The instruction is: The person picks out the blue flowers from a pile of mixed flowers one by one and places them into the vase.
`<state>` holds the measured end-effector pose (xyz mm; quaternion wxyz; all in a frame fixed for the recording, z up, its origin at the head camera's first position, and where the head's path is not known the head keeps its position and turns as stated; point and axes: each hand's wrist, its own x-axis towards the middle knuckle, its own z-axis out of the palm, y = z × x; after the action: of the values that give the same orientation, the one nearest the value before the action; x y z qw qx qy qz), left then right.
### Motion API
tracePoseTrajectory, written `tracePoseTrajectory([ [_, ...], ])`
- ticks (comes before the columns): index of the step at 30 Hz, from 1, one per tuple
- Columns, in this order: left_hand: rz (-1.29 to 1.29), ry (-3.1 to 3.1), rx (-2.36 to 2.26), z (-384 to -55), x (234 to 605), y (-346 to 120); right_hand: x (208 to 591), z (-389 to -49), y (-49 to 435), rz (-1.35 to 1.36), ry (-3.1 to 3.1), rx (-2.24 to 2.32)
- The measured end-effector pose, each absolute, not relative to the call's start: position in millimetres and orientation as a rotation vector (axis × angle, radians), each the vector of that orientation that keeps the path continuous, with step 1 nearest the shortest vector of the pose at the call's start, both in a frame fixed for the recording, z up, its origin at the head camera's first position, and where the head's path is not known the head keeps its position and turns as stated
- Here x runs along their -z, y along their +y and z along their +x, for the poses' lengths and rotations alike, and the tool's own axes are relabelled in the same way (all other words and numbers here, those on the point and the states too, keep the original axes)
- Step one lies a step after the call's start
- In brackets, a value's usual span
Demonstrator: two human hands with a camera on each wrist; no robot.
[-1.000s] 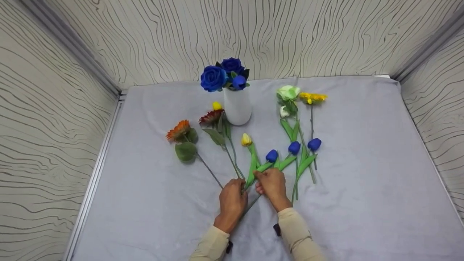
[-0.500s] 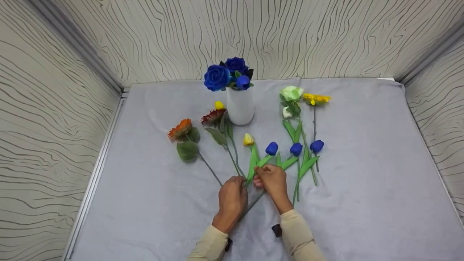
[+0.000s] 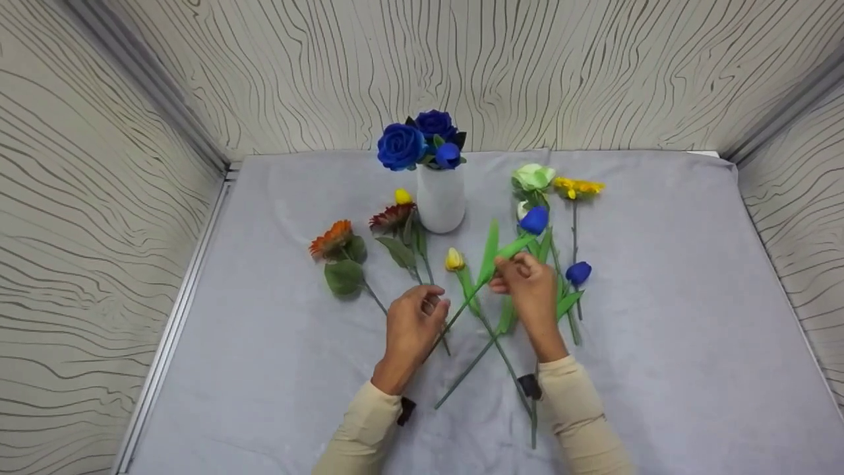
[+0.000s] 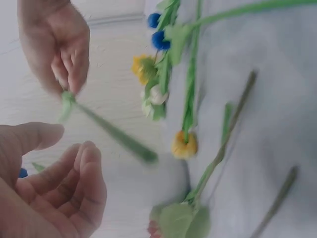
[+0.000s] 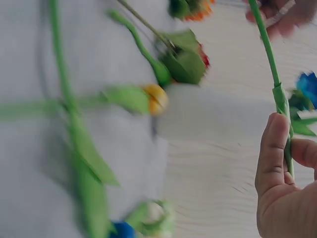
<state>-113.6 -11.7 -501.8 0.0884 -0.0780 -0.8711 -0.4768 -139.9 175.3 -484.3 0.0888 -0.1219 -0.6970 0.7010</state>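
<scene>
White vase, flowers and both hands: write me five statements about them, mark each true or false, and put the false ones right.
1. The white vase stands upright with blue roses in it. True.
2. The orange flower is in the vase. False: the orange flower lies on the grey cloth, left of the vase.
3. The right hand holds a blue tulip. True.
4. The left hand grips the vase. False: the left hand holds nothing and is apart from the vase.
5. The pale green rose lies to the right of the vase. True.
</scene>
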Motion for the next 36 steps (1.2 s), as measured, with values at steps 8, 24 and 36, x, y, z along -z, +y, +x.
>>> tracePoseTrajectory([
  [8,-0.136,-2.52,1.489,-146.3,490.5,-13.0,445.4,-159.1,202.9,-0.284,-1.965,-2.043],
  [24,-0.042,-2.483,1.461,-188.2,485.8,-1.0,398.3,-174.5,218.8,-0.018,-1.686,-1.948],
  [36,-0.047,-2.441,1.452,-212.1,482.7,6.3,370.1,-184.7,220.3,0.064,-1.553,-1.955],
])
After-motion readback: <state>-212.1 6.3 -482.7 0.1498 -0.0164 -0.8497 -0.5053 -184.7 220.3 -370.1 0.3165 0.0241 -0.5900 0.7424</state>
